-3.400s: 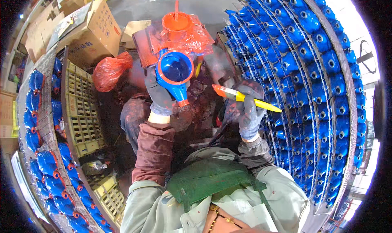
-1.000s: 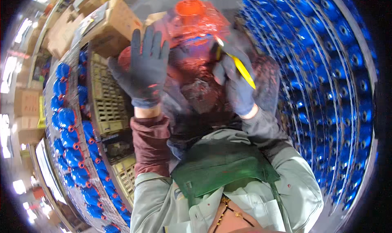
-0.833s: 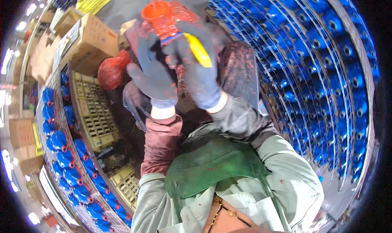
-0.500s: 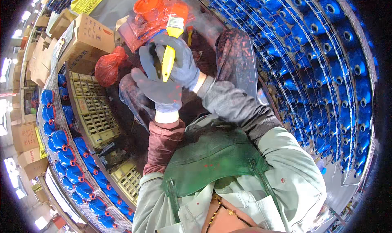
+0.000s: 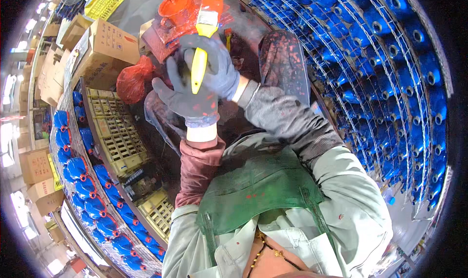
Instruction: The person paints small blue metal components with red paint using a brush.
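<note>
The right hand (image 5: pixel 220 69), in a grey-blue glove, is curled and holds a yellow-handled flat paintbrush (image 5: pixel 198 68), its red-orange bristles beside a round red-orange container (image 5: pixel 176 7). The left hand (image 5: pixel 196 102), in a matching stained glove, is partly open, thumb spread; whether it holds anything cannot be told.

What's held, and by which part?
The grey-gloved right hand holds a flat, orange-bristled paintbrush by its yellow handle; the gloved left hand, cannot tell.

A yellow-handled paintbrush (image 5: pixel 199 61) is held in the gloved right hand (image 5: pixel 219 73), its bristles covered with orange-red paint and pointed away.
</note>
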Demonstrator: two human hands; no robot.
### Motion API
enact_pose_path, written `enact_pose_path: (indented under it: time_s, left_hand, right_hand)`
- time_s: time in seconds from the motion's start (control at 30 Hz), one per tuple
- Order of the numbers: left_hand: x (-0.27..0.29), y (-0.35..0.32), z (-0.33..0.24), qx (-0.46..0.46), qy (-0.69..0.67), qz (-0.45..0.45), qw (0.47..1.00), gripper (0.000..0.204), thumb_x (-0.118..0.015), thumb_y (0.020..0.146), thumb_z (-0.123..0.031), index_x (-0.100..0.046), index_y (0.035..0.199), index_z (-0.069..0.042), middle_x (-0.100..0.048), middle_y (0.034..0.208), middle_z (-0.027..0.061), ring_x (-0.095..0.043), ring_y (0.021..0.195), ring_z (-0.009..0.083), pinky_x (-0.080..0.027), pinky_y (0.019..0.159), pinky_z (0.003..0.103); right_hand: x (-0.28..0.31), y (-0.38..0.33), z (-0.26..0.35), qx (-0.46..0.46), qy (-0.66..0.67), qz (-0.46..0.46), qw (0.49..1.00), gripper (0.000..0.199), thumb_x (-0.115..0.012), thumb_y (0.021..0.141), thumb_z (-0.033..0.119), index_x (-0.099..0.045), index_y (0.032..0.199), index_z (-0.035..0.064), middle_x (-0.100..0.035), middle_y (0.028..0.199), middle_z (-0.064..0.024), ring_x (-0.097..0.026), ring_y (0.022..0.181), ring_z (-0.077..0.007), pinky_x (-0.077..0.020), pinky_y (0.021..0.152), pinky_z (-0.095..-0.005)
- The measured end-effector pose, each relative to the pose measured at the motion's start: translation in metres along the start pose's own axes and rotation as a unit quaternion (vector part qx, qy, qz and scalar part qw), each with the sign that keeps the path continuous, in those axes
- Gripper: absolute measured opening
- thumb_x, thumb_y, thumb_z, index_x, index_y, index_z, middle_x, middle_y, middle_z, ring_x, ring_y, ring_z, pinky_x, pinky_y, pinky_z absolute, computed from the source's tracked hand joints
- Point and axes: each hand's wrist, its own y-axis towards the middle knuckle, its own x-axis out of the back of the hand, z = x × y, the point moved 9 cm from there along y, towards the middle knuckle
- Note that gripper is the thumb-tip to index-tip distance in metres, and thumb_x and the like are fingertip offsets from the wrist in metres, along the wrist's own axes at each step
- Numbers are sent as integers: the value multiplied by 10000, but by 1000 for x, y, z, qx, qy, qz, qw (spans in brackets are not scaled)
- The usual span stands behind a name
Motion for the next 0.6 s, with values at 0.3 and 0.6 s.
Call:
enact_pose_path:
  time_s: [0.3, 0.6]
  left_hand:
    - [-37, 37, -86, -92, -125, 373, 915, 637, -367, 962, -490, -483, 1350, 2, -419, 1449, 180, -371, 1368, 301, -224, 1158, 461]
    - [-50, 41, -32, 17, -86, 546, 833, 630, -328, 970, -512, -417, 1404, -64, -421, 1453, 160, -271, 1425, 247, -170, 1182, 412]
  right_hand:
    - [-17, -77, 14, -181, -69, 233, 953, 250, -770, 734, 185, -646, 932, 96, -641, 843, -76, -615, 804, -291, -469, 667, -359]
    - [2, -32, 48, 51, -75, 195, 977, 414, -741, 704, 202, -595, 1089, 161, -590, 865, -91, -559, 822, -306, -440, 703, -432]
